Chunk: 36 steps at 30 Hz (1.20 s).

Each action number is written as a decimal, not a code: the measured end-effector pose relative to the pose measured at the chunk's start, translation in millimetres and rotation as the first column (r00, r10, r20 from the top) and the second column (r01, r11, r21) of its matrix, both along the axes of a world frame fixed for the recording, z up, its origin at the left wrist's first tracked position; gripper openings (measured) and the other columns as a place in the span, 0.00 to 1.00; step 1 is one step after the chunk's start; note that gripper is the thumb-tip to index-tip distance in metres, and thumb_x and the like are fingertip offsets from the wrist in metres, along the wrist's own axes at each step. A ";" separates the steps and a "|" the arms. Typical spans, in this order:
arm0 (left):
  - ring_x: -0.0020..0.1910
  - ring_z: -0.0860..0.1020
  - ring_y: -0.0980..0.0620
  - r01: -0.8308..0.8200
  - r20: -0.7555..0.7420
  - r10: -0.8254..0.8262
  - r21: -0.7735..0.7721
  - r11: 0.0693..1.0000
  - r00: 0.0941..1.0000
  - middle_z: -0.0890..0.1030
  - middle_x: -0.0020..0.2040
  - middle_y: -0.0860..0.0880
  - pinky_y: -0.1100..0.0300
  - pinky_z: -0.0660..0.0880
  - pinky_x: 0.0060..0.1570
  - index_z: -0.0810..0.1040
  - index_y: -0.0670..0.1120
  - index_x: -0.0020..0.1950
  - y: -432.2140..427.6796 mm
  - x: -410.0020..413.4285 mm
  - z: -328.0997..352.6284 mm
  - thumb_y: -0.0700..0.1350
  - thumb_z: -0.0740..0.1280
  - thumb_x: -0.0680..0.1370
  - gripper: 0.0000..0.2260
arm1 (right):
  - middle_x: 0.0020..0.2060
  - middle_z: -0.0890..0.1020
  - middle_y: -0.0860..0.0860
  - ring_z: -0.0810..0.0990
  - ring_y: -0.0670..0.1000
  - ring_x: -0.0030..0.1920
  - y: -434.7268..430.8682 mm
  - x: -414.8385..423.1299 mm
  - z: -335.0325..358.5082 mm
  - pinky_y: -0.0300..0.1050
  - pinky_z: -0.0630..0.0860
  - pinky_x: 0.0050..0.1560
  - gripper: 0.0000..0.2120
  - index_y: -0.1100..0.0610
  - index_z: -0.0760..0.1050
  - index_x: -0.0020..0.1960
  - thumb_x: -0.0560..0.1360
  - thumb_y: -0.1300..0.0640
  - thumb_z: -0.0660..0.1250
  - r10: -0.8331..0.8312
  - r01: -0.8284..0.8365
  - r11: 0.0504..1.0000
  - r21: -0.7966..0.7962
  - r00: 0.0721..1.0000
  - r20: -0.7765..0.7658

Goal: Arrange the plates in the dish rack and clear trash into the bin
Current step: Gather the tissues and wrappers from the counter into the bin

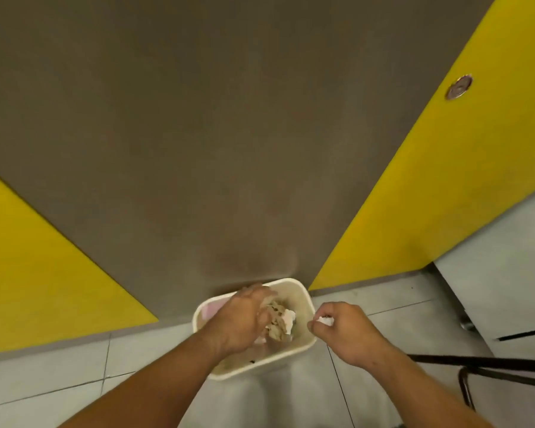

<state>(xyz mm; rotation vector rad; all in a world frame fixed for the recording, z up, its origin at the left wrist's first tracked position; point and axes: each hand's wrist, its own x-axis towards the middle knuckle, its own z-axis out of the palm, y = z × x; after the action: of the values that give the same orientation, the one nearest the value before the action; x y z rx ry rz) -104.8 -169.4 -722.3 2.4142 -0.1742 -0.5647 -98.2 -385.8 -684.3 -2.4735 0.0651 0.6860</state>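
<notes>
A cream rectangular bin stands on the tiled floor against the grey wall. Crumpled brown and white paper trash lies inside it under my left hand. My left hand hovers over the bin's opening, fingers spread and pointing down, holding nothing that I can see. Just right of the bin's rim, my right hand pinches a small white scrap of paper between thumb and fingertips. No plates or dish rack are in view.
Yellow panels flank the grey wall on both sides, and a round metal fitting sits on the right panel. Dark metal furniture legs cross the pale floor tiles at the lower right.
</notes>
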 end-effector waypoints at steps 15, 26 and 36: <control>0.52 0.77 0.53 -0.060 0.151 0.034 0.173 0.983 0.988 0.78 0.53 0.56 0.56 0.74 0.52 0.76 0.55 0.57 61.7 -18.2 18.4 0.61 0.54 0.79 0.16 | 0.62 0.78 0.47 0.75 0.49 0.63 64.4 26.5 -65.2 0.38 0.67 0.61 0.15 0.48 0.75 0.65 0.80 0.49 0.60 0.291 -0.293 0.956 0.027 0.955 0.054; 0.63 0.72 0.54 -0.033 0.154 0.012 0.131 0.991 0.988 0.75 0.63 0.55 0.60 0.68 0.61 0.72 0.53 0.67 74.1 -38.1 243.1 0.60 0.55 0.80 0.19 | 0.59 0.80 0.46 0.76 0.47 0.59 76.7 -4.2 159.6 0.38 0.70 0.58 0.15 0.50 0.77 0.61 0.77 0.46 0.64 0.331 -0.341 0.939 0.042 0.931 0.154; 0.65 0.70 0.57 -0.070 0.259 0.040 0.111 0.991 0.965 0.74 0.65 0.57 0.60 0.68 0.63 0.72 0.55 0.67 95.5 -75.8 474.1 0.62 0.54 0.79 0.21 | 0.59 0.79 0.44 0.76 0.46 0.58 94.1 -24.1 406.1 0.42 0.73 0.59 0.16 0.46 0.74 0.63 0.77 0.42 0.62 0.389 -0.403 0.915 0.000 0.883 0.261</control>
<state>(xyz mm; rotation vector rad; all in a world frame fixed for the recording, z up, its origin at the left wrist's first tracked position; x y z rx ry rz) -180.6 -73.9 -248.2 2.5947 -0.1865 -0.2415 -122.3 -291.6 -278.2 -2.5221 -0.5677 0.5113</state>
